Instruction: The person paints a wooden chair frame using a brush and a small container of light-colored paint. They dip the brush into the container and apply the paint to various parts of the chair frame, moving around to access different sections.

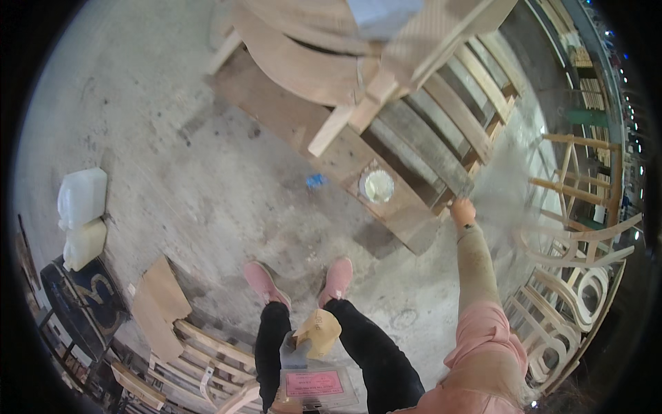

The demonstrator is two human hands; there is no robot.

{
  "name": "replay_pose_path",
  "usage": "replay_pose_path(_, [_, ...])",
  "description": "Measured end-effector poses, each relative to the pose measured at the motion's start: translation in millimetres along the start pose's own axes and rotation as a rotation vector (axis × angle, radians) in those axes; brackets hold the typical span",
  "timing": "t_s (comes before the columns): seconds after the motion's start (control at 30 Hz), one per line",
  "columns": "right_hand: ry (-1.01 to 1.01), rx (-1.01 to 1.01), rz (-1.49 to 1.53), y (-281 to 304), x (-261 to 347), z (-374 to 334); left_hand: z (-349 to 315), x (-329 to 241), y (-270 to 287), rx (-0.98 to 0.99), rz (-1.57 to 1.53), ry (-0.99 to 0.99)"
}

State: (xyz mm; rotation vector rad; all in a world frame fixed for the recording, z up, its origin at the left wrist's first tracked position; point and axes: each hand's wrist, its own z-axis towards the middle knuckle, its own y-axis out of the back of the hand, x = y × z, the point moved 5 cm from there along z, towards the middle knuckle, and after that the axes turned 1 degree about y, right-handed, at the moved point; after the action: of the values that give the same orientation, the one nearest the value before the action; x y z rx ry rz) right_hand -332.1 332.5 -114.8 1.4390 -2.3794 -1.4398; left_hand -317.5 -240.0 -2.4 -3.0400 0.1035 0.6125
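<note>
My right hand (463, 211) is at the end of a stretched arm in a pink sleeve. Its fingers are curled closed beside the corner of a wooden pallet (420, 141); what they hold, if anything, is too small to make out, and I cannot tell whether they touch the pallet. My left hand does not show. A pale wooden chair (303, 62) stands on the pallet, its seat and legs unfinished. A round white bowl (377, 186) with pale contents sits on the pallet's brown board (331, 148).
A crumpled blue scrap (316, 181) lies on the concrete floor. Tan paper (320, 333) shows between my legs. White jugs (83, 199) and cardboard (160, 308) are to the left. Slatted wood (207, 352) is near my left leg. Chair frames (552, 310) crowd the right.
</note>
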Motion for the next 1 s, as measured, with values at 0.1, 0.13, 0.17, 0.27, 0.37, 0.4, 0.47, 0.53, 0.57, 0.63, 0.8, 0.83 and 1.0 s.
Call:
replay_pose_path(0.1, [0.020, -0.024, -0.135, 43.7, 24.1, -29.7, 1.7, 2.1, 11.0, -0.002, -0.075, -0.010])
replay_pose_path(0.13, [-0.002, 0.037, -0.137, 59.1, 30.8, -42.5, -0.4, -3.9, 14.2, 0.021, -0.029, -0.020])
replay_pose_path(0.17, [-0.023, 0.099, -0.138, 73.9, 37.0, -57.2, -1.5, -10.2, 18.8, 0.024, -0.019, -0.033])
replay_pose_path(0.27, [0.037, -0.166, 0.035, 114.3, 16.5, -111.6, -3.1, -28.9, 20.7, 0.036, -0.118, -0.065])
replay_pose_path(0.37, [0.015, -0.240, 0.264, 150.1, 17.5, -173.4, -13.6, -51.4, 38.6, -0.010, -0.255, -0.130])
replay_pose_path(0.4, [0.010, -0.253, 0.313, 160.7, 10.2, -193.8, -17.1, -60.7, 40.1, -0.004, -0.300, -0.150])
replay_pose_path(0.47, [0.012, -0.258, 0.440, 172.9, 4.0, -230.5, -31.2, -92.1, 49.0, -0.014, -0.276, -0.187])
replay_pose_path(0.53, [-0.105, -0.156, 0.885, 186.6, 16.1, -266.8, -47.7, -129.7, 70.5, -0.051, -0.134, -0.225])
replay_pose_path(0.57, [-0.164, -0.089, 1.106, 192.5, 26.4, -285.6, -53.2, -146.9, 82.6, -0.061, -0.079, -0.242])
replay_pose_path(0.63, [-0.113, -0.161, 1.293, 217.0, 41.6, -316.6, -57.6, -186.8, 94.7, -0.033, -0.048, -0.217])
replay_pose_path(0.8, [-0.025, -0.152, 1.651, 270.7, 97.2, -369.8, -50.5, -302.9, 114.9, 0.011, -0.057, -0.413])
replay_pose_path(0.83, [0.030, -0.182, 1.612, 285.6, 103.9, -375.9, -47.0, -319.9, 114.2, 0.032, -0.070, -0.445])
replay_pose_path(1.0, [0.266, -0.469, 1.324, 374.0, 132.0, -405.7, -52.6, -407.8, 75.9, 0.086, 0.002, -0.502])
